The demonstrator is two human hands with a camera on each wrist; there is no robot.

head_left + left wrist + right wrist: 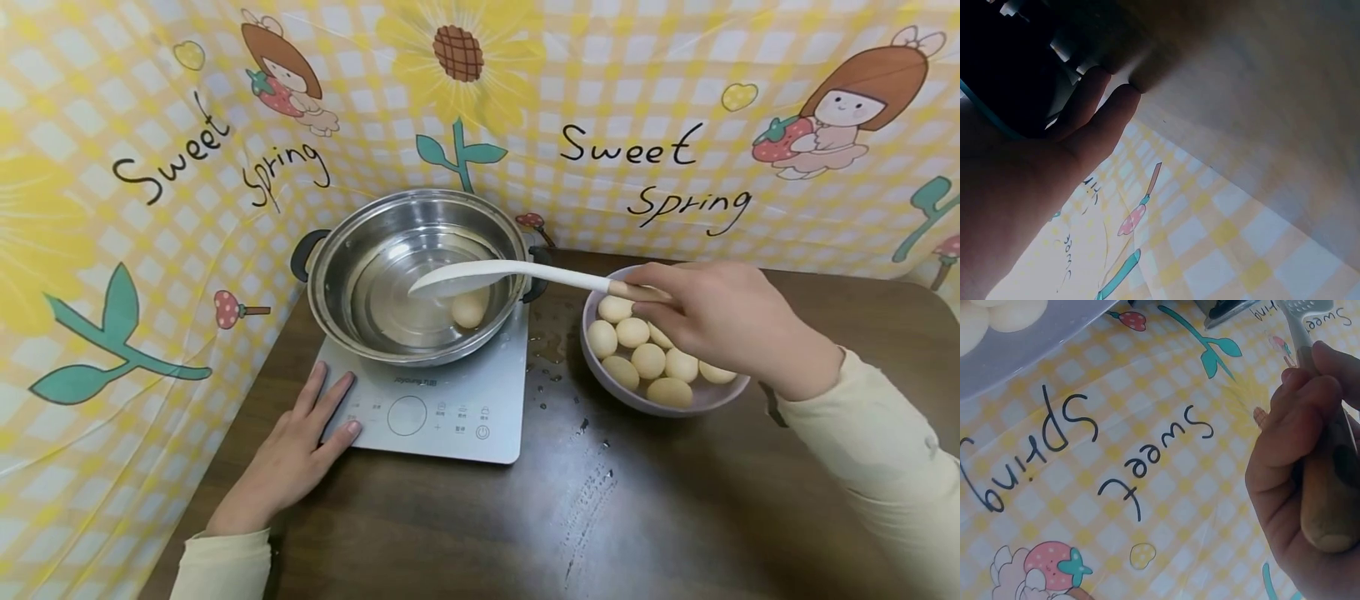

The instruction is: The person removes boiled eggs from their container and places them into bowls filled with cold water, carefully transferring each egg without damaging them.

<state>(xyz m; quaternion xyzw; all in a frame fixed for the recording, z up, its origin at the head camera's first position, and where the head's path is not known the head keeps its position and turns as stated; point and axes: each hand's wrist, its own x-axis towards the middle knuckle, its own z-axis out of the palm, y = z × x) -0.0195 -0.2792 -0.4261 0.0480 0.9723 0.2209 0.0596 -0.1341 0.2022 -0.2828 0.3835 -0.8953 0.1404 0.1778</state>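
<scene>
My right hand [723, 312] grips the wooden handle of a white slotted spoon [510, 267], its fingers curled round the wood in the right wrist view. The spoon's head is over the steel pot [420, 360], which holds clear water. One light brown egg [468, 310] lies in the pot, partly behind the spoon's head. Under the pot is a white induction cooker [450, 446]. My left hand [296, 446] rests at the cooker's left front edge with fingers extended. Beneath my right hand stands a purple bowl [628, 398] holding several eggs [648, 361].
The dark wooden table [480, 533] has water drops and streaks between cooker and bowl. A yellow checked curtain [645, 75] with printed figures hangs behind and along the left side. The pot's black handles [303, 254] stick out left and right.
</scene>
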